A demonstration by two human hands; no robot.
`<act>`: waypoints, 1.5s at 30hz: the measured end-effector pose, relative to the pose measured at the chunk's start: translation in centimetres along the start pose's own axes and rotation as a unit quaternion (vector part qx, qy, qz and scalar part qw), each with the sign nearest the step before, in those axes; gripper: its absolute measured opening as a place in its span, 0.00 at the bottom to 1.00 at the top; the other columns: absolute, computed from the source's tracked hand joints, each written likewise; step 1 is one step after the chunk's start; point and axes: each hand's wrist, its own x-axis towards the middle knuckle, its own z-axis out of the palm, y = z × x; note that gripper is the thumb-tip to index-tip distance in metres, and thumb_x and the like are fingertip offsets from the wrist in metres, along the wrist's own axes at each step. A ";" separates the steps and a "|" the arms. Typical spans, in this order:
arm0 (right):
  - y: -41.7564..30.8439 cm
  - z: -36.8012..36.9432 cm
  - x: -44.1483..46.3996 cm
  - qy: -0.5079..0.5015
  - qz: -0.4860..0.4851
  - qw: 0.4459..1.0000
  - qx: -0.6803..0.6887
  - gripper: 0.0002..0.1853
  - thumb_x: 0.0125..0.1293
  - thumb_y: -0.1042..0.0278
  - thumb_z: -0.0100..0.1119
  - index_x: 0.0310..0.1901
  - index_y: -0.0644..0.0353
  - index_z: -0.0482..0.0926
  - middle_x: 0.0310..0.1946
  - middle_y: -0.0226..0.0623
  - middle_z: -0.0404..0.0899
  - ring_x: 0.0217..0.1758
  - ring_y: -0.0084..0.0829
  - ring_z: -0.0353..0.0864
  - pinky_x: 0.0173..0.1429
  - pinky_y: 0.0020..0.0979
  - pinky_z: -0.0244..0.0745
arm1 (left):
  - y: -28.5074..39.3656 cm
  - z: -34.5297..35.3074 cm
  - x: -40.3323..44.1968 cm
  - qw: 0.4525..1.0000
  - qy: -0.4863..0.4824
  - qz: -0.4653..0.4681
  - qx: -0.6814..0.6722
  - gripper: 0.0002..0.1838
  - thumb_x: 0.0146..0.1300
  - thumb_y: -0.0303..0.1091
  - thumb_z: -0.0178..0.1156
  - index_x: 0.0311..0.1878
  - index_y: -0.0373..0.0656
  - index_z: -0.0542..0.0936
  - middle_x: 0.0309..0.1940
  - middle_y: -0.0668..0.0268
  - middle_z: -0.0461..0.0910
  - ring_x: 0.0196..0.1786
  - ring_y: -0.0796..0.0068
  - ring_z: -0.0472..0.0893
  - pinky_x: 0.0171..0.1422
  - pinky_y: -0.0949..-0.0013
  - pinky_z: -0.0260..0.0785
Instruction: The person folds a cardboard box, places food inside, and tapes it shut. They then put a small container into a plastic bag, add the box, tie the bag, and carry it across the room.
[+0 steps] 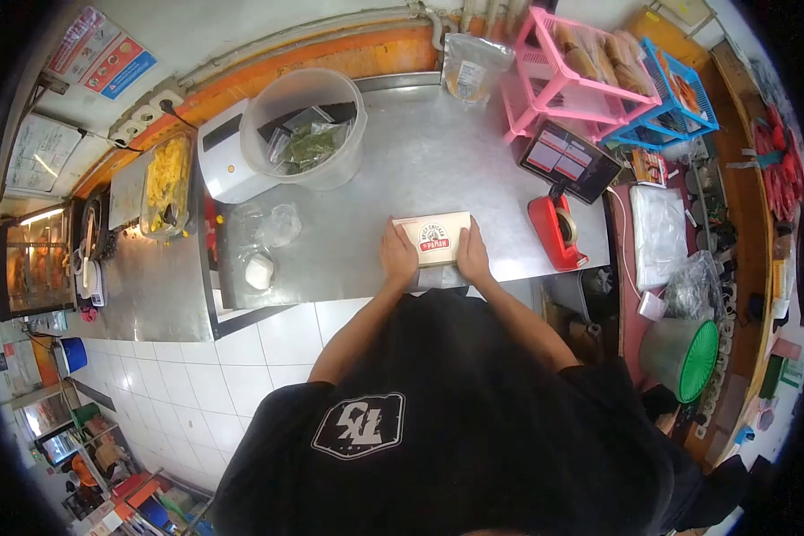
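Between my two hands is a cream cardboard food box with a printed logo, its lid closed. My left hand presses against the box's left side, and my right hand against its right side. The box is at the front edge of the steel table; I cannot tell whether it rests on the metal. Right of my right hand stands a red tape dispenser. Left of my left hand lie crumpled clear plastic and a small white bundle.
A clear bucket with packed greens stands at the back left beside a white appliance. At the right are a tablet, a pink rack and a blue basket. A tray of yellow food sits far left.
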 end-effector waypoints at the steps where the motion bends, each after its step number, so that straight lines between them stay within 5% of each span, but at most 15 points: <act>1: 0.0 0.1 -0.2 0.010 -0.013 1.000 -0.005 0.30 0.82 0.55 0.33 0.74 0.73 0.56 0.67 0.67 0.67 0.72 0.60 0.67 0.75 0.45 0.62 | 0.1 -0.5 -0.4 1.000 -0.002 0.019 0.006 0.28 0.81 0.44 0.36 0.71 0.31 0.66 0.61 0.40 0.77 0.66 0.40 0.73 0.71 0.50 0.63; 5: -2.1 -0.6 -0.6 0.008 -0.002 1.000 -0.026 0.30 0.82 0.56 0.33 0.73 0.76 0.56 0.69 0.68 0.64 0.75 0.58 0.64 0.77 0.44 0.59 | 0.4 -0.4 -0.5 0.997 0.023 0.065 -0.018 0.28 0.81 0.44 0.38 0.71 0.30 0.65 0.63 0.39 0.74 0.66 0.39 0.72 0.72 0.50 0.61; 8: -2.2 -1.0 -0.1 -0.014 0.036 0.999 0.007 0.33 0.78 0.56 0.45 0.75 0.71 0.55 0.72 0.64 0.62 0.75 0.59 0.63 0.76 0.46 0.60 | -0.3 0.0 -0.1 0.996 0.003 0.015 -0.090 0.29 0.81 0.47 0.40 0.69 0.29 0.68 0.63 0.41 0.75 0.65 0.42 0.74 0.72 0.50 0.62; 11: -1.3 -1.5 0.2 -0.019 -0.073 0.994 -0.076 0.40 0.73 0.52 0.55 0.76 0.71 0.54 0.75 0.64 0.57 0.78 0.60 0.58 0.79 0.46 0.56 | -1.7 -2.0 2.5 0.964 -0.101 -0.135 -0.204 0.28 0.78 0.43 0.43 0.69 0.30 0.70 0.62 0.47 0.77 0.62 0.52 0.77 0.69 0.57 0.66; 12: -1.2 -2.7 -0.1 -0.033 -0.164 0.982 -0.090 0.47 0.64 0.48 0.66 0.77 0.65 0.55 0.76 0.63 0.54 0.80 0.61 0.54 0.80 0.47 0.54 | -2.7 -3.2 3.0 0.943 -0.136 -0.189 -0.239 0.27 0.78 0.42 0.44 0.69 0.30 0.71 0.61 0.49 0.78 0.61 0.55 0.78 0.68 0.59 0.68; 15: -5.7 -6.6 -0.7 -0.194 -0.302 0.893 -0.272 0.50 0.63 0.40 0.67 0.79 0.58 0.55 0.78 0.58 0.52 0.81 0.63 0.48 0.82 0.48 0.49 | -3.4 -6.5 1.3 0.883 -0.235 -0.276 -0.297 0.26 0.75 0.38 0.46 0.68 0.31 0.73 0.59 0.54 0.80 0.57 0.64 0.81 0.63 0.65 0.72; 16: -5.6 -6.5 -0.5 -0.213 -0.310 0.870 -0.320 0.47 0.61 0.44 0.69 0.79 0.46 0.58 0.78 0.54 0.55 0.80 0.64 0.52 0.81 0.49 0.56 | -0.5 -8.8 0.5 0.883 -0.267 -0.249 -0.296 0.25 0.73 0.36 0.46 0.67 0.30 0.73 0.57 0.56 0.81 0.55 0.66 0.82 0.61 0.67 0.72; 19: -4.5 -5.9 0.8 -0.202 -0.336 0.875 -0.283 0.41 0.63 0.57 0.67 0.77 0.45 0.61 0.77 0.51 0.58 0.80 0.62 0.53 0.76 0.50 0.63 | 2.3 -10.5 0.2 0.896 -0.297 -0.182 -0.274 0.24 0.71 0.34 0.48 0.65 0.30 0.75 0.53 0.58 0.83 0.53 0.69 0.82 0.59 0.68 0.73; 23: -5.9 -7.0 2.1 -0.199 -0.347 0.864 -0.305 0.35 0.63 0.62 0.64 0.73 0.49 0.66 0.70 0.48 0.70 0.72 0.56 0.68 0.69 0.46 0.73 | 5.2 -12.3 -0.1 0.939 -0.263 -0.138 -0.173 0.22 0.68 0.30 0.51 0.62 0.31 0.78 0.51 0.55 0.84 0.56 0.67 0.82 0.60 0.66 0.74; 26: -9.7 -8.4 2.9 -0.162 -0.344 0.890 -0.252 0.28 0.63 0.65 0.63 0.66 0.53 0.73 0.61 0.45 0.79 0.60 0.46 0.82 0.58 0.43 0.81 | 5.3 -12.2 -0.6 0.986 -0.156 0.010 -0.051 0.21 0.67 0.30 0.56 0.60 0.33 0.80 0.51 0.52 0.85 0.57 0.61 0.83 0.61 0.65 0.74; 29: -10.1 -8.8 4.3 -0.173 -0.294 0.903 -0.262 0.24 0.63 0.68 0.61 0.62 0.53 0.78 0.59 0.43 0.81 0.57 0.46 0.83 0.57 0.44 0.81 | 3.3 -10.3 0.5 0.987 -0.017 0.155 0.036 0.17 0.65 0.31 0.61 0.56 0.36 0.84 0.48 0.49 0.86 0.52 0.54 0.86 0.56 0.63 0.77; 32: -8.1 -8.6 6.0 -0.169 -0.278 0.907 -0.267 0.20 0.63 0.73 0.59 0.57 0.55 0.81 0.54 0.43 0.84 0.53 0.47 0.84 0.56 0.44 0.80 | 4.9 -11.3 1.5 0.992 -0.061 0.100 -0.045 0.14 0.66 0.30 0.63 0.53 0.40 0.86 0.47 0.52 0.87 0.48 0.52 0.87 0.53 0.61 0.79; 41: -8.9 -9.3 6.8 -0.169 -0.271 0.925 -0.204 0.17 0.56 0.75 0.60 0.48 0.56 0.86 0.45 0.44 0.87 0.48 0.47 0.86 0.53 0.43 0.81 | 0.5 -12.6 4.4 0.938 -0.136 0.315 0.045 0.12 0.65 0.25 0.62 0.51 0.43 0.86 0.51 0.56 0.86 0.49 0.55 0.87 0.55 0.60 0.81; 45: -8.0 -9.1 5.8 -0.200 -0.238 0.936 -0.164 0.19 0.55 0.74 0.63 0.50 0.57 0.84 0.50 0.47 0.85 0.50 0.51 0.85 0.54 0.45 0.80 | 1.3 -12.3 2.7 0.960 -0.136 0.244 0.024 0.15 0.62 0.24 0.61 0.52 0.43 0.83 0.49 0.56 0.87 0.51 0.56 0.87 0.56 0.60 0.80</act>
